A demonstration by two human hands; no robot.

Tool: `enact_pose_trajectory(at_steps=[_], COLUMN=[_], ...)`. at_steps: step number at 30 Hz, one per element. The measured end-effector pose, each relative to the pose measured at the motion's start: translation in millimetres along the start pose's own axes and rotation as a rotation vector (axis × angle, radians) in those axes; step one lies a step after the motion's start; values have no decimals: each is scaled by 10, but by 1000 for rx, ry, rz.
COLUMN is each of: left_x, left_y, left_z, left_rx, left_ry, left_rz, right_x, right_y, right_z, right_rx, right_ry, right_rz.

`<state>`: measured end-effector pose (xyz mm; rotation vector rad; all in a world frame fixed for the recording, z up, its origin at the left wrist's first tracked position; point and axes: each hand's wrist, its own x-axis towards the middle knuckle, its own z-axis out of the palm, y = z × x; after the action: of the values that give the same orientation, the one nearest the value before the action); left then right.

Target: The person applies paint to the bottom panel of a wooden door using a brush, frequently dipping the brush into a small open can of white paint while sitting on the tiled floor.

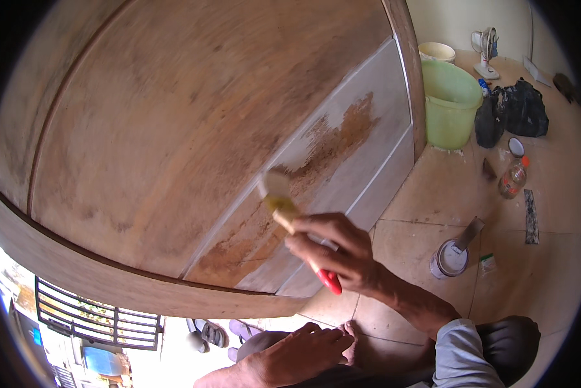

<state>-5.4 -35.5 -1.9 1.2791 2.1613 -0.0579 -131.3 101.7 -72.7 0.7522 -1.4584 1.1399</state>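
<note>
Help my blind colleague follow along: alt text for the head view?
A right hand holds a paintbrush at a brown wooden panel with a partly grey strip; the left hand lies near a leg. On the tiled floor are a green bucket and an open can.
</note>
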Motion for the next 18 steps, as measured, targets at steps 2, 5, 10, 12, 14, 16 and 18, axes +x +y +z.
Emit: enact_pose_trajectory(at_steps=[2,5,10,12,14,16,18], left_x=[36,-5,-15,-13,-17,-16,-12], left_y=[-47,26,54,71,70,70,59], left_z=[-17,-84,-99,-118,-126,-140,-138], left_rx=[-8,-20,-46,-49,-56,-54,-56], left_ry=[7,-14,-50,-57,-63,-66,-68], left_rz=[41,11,-12,-19,-29,-26,-36], right_x=[14,65,320,338,246,222,17], right_y=[-24,395,1090,1090,979,679,433], right_z=[-129,-301,-844,-891,-752,-568,-192], right_rx=[125,199,312,155,-31,-170,-164], right_ry=[-39,156,405,396,325,90,14], right_rz=[77,163,695,561,336,91,27])
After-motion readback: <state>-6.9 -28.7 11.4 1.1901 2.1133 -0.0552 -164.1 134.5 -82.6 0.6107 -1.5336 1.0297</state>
